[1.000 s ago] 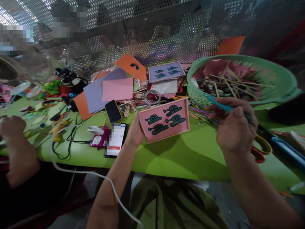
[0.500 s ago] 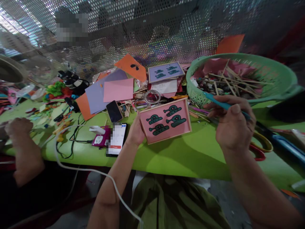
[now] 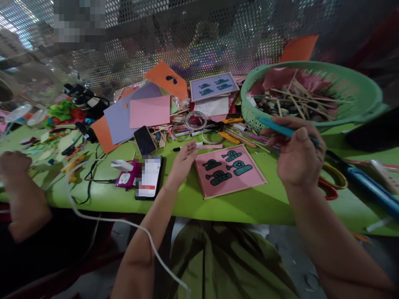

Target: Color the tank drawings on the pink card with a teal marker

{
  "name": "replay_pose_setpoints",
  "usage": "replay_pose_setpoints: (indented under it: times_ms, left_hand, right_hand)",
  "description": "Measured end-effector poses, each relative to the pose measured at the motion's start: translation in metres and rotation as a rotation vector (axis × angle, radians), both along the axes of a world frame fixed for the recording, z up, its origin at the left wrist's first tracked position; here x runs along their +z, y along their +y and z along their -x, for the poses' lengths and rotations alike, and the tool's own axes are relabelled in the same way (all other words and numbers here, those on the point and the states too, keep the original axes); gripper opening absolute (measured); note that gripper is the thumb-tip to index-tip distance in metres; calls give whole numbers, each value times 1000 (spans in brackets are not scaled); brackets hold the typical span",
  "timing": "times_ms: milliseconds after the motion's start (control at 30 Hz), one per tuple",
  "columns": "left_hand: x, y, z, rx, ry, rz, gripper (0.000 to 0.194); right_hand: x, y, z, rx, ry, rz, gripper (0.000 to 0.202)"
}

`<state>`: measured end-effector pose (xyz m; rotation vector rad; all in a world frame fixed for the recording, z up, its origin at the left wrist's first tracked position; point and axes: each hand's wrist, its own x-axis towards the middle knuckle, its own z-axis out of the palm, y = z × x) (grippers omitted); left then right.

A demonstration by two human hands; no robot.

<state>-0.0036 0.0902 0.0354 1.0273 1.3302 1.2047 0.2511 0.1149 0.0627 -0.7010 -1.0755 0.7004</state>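
A framed pink picture (image 3: pixel 213 189) with several dark green tank shapes lies on the green table in front of me. My left hand (image 3: pixel 181 164) is open just off its left edge, fingers stretched out and apart from the frame. Above the table to the right, my right hand (image 3: pixel 301 155) grips a slim teal pen (image 3: pixel 276 126), its narrow end pointing left. Behind my left fingertips lie a black-and-white marker (image 3: pixel 199 145) and a thin pink strip (image 3: pixel 213 146). A similar purple framed picture (image 3: pixel 214 87) rests on papers at the back.
A green basket (image 3: pixel 249 112) of sticks and stones stands back right, with red-and-yellow-handled scissors (image 3: pixel 341 178) nearer. Coloured paper (image 3: pixel 150 111), two phones (image 3: pixel 145 140) and a purple socket block (image 3: pixel 126 176) are left. A white cable crosses my left arm. Another person's hand (image 3: pixel 15 164) is far left.
My left hand has let go of the pink framed picture, which was held up tilted and now lies flat on the table. The right hand still holds the teal pen.
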Motion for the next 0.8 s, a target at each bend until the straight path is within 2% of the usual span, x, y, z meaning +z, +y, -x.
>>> replay_pose_setpoints:
  times_ms: [133, 267, 367, 500, 633, 800]
  left_hand:
    - [2, -3, 0, -33, 187, -113, 30]
    - [2, -17, 0, -87, 384, -232, 29]
    - [-1, -37, 4, -133, 522, -338, 24]
    - [-7, -76, 9, -185, 668, -443, 18]
    - [-13, -108, 12, -310, 781, -486, 21]
    - [-21, -118, 9, -437, 1013, -512, 33]
  right_hand:
    - [-1, 0, -1, 28, 4, -8, 19]
    - [-1, 1, -2, 42, -4, -16, 16]
    - [0, 3, -1, 29, -16, 4, 14]
    - [0, 0, -2, 17, -9, 61, 11]
    - [-9, -25, -10, 79, -59, 239, 8]
    - [-33, -67, -22, 203, -164, 438, 25]
